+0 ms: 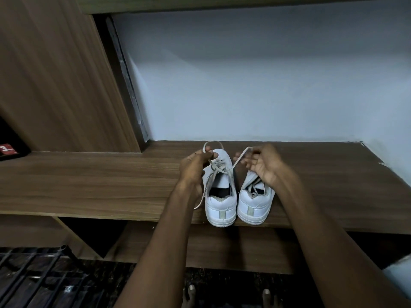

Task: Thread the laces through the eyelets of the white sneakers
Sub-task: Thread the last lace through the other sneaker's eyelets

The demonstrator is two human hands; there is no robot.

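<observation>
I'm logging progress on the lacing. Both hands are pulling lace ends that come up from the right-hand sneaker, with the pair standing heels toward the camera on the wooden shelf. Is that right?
Not quite. In the head view, the lace ends held by the left hand and right hand come up from the left-hand sneaker, not the right-hand sneaker. The pair does stand heels toward the camera on the wooden shelf.

Right sneaker's (255, 203) toe and laced front behind the right hand (264, 167).

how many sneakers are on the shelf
2. The left sneaker and the right sneaker stand side by side at the front edge of the shelf, heels toward the camera.
</observation>
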